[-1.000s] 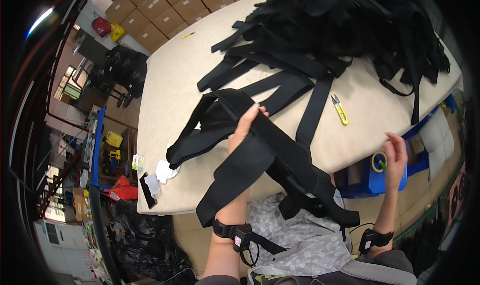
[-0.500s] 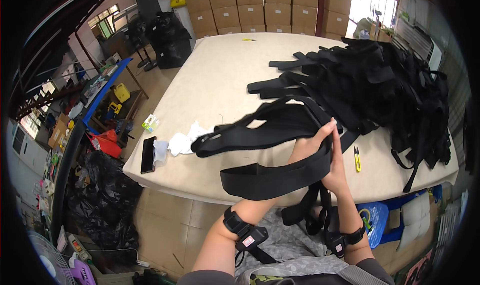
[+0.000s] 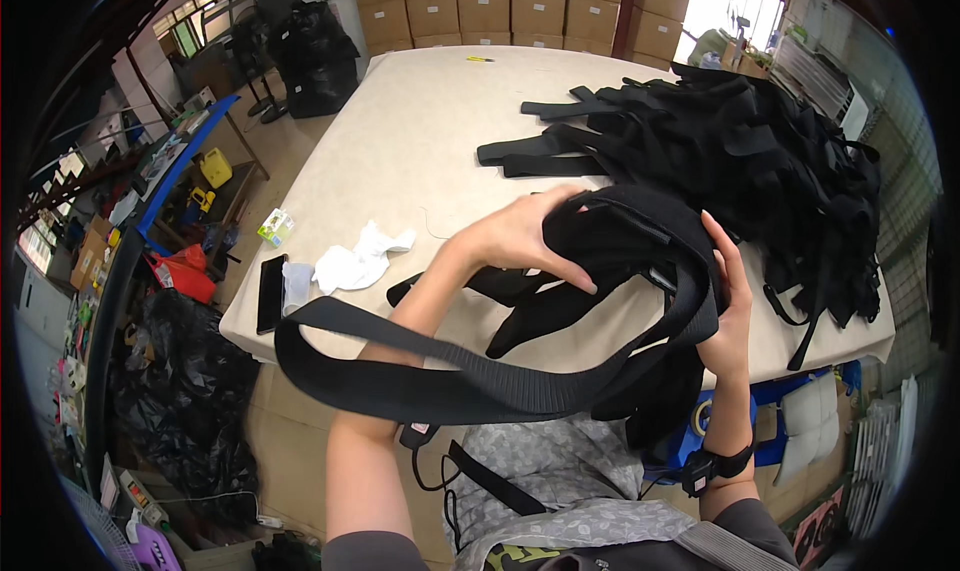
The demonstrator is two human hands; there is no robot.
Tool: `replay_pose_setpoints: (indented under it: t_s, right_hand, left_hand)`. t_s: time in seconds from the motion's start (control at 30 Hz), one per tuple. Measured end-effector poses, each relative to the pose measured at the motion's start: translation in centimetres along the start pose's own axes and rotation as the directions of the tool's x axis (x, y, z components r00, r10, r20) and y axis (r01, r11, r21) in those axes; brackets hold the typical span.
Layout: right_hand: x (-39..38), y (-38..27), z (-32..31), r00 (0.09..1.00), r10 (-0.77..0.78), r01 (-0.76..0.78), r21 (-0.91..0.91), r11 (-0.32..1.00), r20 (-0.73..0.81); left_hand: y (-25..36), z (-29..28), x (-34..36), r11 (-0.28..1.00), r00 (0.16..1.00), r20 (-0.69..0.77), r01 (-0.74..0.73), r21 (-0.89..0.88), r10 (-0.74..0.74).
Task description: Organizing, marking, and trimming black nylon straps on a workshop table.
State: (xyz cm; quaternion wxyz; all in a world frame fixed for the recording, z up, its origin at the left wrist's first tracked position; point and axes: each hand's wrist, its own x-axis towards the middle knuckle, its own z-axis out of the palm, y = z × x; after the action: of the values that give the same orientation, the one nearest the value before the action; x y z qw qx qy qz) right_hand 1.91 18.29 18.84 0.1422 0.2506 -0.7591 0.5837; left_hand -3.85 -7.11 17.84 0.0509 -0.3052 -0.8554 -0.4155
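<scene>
My left hand [image 3: 520,233] and my right hand [image 3: 728,301] grip either side of a bunched black strap article [image 3: 615,221] above the table's near edge. The left thumb and fingers are curved round its left part; the right fingers wrap its right side. A wide ribbed band [image 3: 420,396] loops leftward across my left forearm, and more dark fabric hangs below toward the grey patterned apron [image 3: 540,461]. Behind, a large pile of black straps [image 3: 750,161] covers the right part of the cream table [image 3: 400,121].
On the table's left are a phone [image 3: 272,293], a translucent item [image 3: 296,286], white crumpled cloth or paper [image 3: 350,261] and a small carton [image 3: 276,227]. A yellow tool [image 3: 480,59] lies at the far edge. Stacked cardboard boxes [image 3: 480,11], black bags [image 3: 312,61] and a blue stool [image 3: 685,436] surround it.
My view has levelled out. My right hand has gone from free to gripping the article, my left hand has moved to its left side, and the band now loops farther left.
</scene>
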Motion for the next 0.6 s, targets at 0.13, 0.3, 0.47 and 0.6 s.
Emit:
replay_pose_setpoints:
  t_s: [0.13, 0.3, 0.47, 0.6]
  right_hand:
    - [-0.7, 0.6, -1.1, 0.996, -0.034, 0.032, -0.027, 0.999, -0.085]
    - [-1.1, 1.2, -1.8, 0.987, -0.028, 0.025, -0.026, 0.999, -0.155]
    - [-1.4, 2.1, -2.2, 0.981, -0.027, 0.024, -0.020, 1.000, -0.191]
    - [-1.6, 1.7, -2.1, 0.979, 0.012, -0.013, 0.000, 1.000, -0.205]
  left_hand:
    - [0.8, 3.8, 0.1, 0.938, 0.979, 0.206, 0.068, -0.340, 0.004]
    - [1.1, 6.5, -0.1, 0.983, 0.995, -0.086, -0.023, 0.184, 0.040]
    - [3.7, 3.2, 1.2, 0.937, 0.958, 0.178, 0.162, 0.310, -0.224]
    - [4.0, 3.7, 0.9, 0.951, 0.902, 0.314, 0.247, 0.183, -0.295]
